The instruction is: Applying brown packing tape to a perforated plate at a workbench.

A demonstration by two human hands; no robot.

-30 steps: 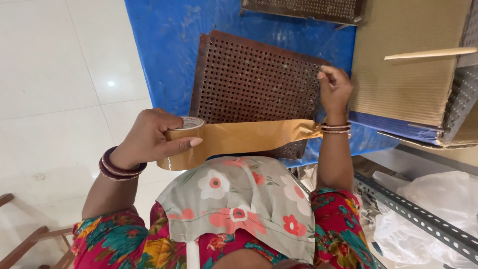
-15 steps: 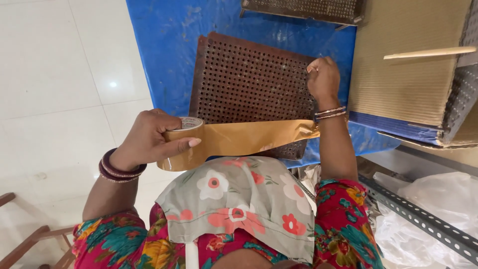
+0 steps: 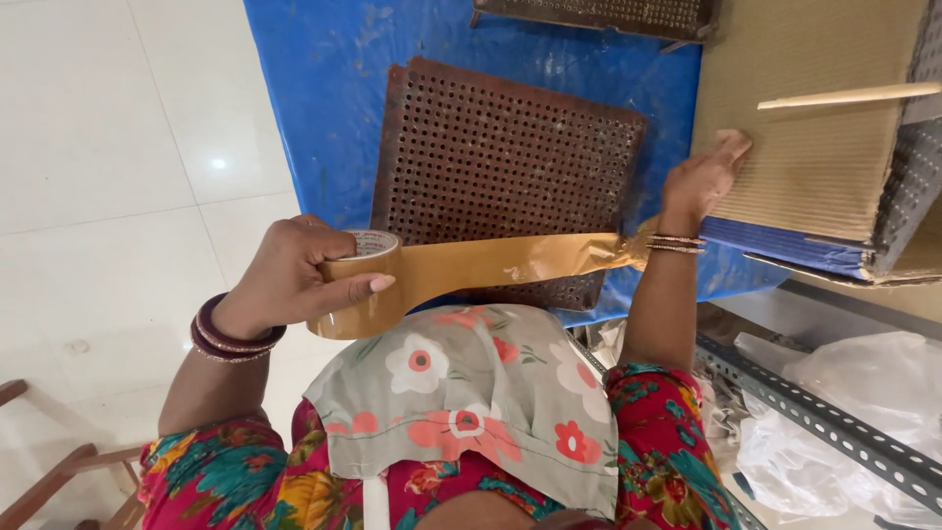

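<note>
My left hand [image 3: 294,280] grips a roll of brown packing tape [image 3: 361,287] in front of my chest. A long strip of tape [image 3: 510,263] runs from the roll to the right, and its far end lies against my right wrist by the bangles. My right hand [image 3: 703,177] is stretched out with its fingers apart, its fingertips on the edge of a corrugated cardboard sheet [image 3: 805,147]. Behind the strip, a rusty brown perforated metal panel [image 3: 505,167] lies on a blue tarp [image 3: 324,108].
A second perforated panel [image 3: 599,15] lies at the top edge. A thin wooden stick [image 3: 849,96] rests on the cardboard. A slotted grey metal angle bar [image 3: 834,432] and clear plastic bags [image 3: 863,393] are at the lower right. White tiled floor [image 3: 108,167] lies to the left.
My right hand has moved right and away from above the perforated panel onto the cardboard, its fingers spreading. The strip has stretched longer. My left hand has kept the roll in place.
</note>
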